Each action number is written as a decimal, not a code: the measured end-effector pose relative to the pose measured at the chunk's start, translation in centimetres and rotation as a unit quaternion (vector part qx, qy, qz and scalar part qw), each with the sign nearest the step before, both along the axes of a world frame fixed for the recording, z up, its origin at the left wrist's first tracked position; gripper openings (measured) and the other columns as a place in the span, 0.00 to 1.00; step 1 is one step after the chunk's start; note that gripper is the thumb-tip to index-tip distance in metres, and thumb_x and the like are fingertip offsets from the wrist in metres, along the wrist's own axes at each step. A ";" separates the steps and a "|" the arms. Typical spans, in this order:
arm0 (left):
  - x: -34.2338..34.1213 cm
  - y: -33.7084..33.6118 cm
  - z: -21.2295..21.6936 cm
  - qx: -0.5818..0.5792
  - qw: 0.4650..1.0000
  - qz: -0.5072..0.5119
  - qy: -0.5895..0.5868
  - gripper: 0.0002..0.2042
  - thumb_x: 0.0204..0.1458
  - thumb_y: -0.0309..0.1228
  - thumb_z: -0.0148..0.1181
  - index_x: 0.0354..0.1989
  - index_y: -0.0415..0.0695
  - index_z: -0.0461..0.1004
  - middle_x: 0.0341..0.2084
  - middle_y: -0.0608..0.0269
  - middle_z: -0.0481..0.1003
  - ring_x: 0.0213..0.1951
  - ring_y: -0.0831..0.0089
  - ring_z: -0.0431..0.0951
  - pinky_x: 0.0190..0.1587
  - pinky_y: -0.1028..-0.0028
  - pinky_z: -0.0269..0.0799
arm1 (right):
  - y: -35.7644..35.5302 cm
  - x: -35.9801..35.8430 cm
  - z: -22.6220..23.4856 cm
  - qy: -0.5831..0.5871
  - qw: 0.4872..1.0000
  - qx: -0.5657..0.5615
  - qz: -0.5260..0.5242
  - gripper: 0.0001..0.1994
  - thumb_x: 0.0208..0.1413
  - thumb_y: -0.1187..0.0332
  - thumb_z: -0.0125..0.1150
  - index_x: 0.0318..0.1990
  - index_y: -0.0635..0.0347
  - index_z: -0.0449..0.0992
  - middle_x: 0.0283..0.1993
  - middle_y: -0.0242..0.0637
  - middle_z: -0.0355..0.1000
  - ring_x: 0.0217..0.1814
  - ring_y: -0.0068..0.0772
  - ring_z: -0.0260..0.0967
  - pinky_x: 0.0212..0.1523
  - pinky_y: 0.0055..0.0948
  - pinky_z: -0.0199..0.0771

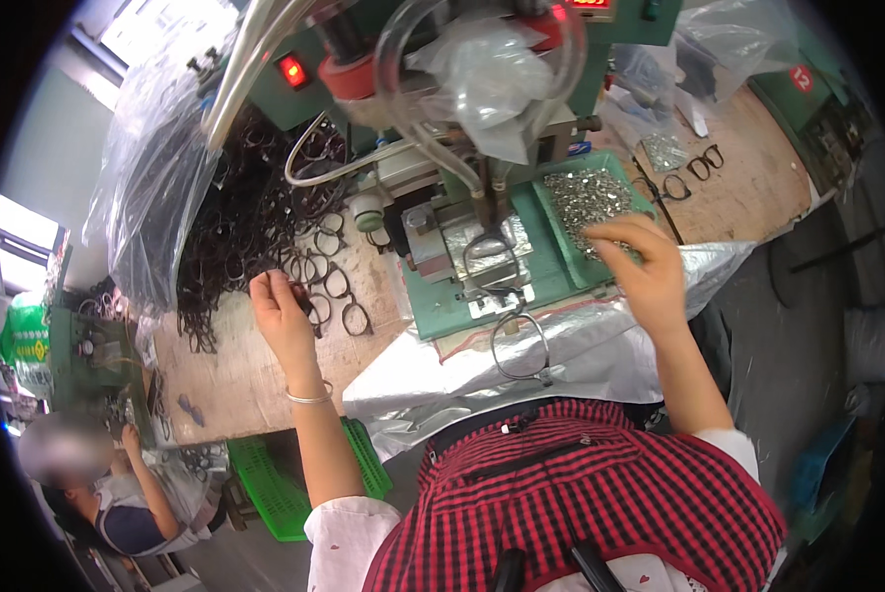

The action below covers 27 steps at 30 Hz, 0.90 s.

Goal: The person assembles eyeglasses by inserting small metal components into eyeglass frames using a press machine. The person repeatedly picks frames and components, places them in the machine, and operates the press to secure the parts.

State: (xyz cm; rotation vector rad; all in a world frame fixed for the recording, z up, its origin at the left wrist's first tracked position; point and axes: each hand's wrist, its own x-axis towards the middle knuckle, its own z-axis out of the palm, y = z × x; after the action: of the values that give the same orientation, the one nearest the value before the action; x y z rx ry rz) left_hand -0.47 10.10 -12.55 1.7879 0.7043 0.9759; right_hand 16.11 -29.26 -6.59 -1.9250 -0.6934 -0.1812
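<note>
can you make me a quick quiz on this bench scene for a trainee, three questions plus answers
1. Which hand reaches in over the green tray of small metal parts?
2. True or false: the bracelet is on the left wrist.
3. Where do most of the visible eyeglass frames lie?
a) right of the machine
b) left of the machine
c) in the green tray

Key
1. The right hand
2. True
3. b
</note>
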 end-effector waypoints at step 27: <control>5.5 -11.8 11.9 0.065 0.936 -0.208 -0.277 0.10 0.67 0.28 0.55 0.49 0.33 0.73 0.44 0.51 0.80 0.42 0.71 0.80 0.48 0.73 0.76 | 10.0 -0.2 0.9 0.211 0.931 0.271 0.120 0.27 0.49 0.78 0.69 0.59 0.65 0.69 0.32 0.31 0.77 0.42 0.19 0.73 0.49 0.24 0.70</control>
State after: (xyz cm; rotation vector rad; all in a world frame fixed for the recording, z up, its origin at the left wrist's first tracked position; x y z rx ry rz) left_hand 5.07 -1.73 -0.69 1.5656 -0.0937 1.1690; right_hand 15.94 -19.25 -5.73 -1.2760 -0.5107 0.1788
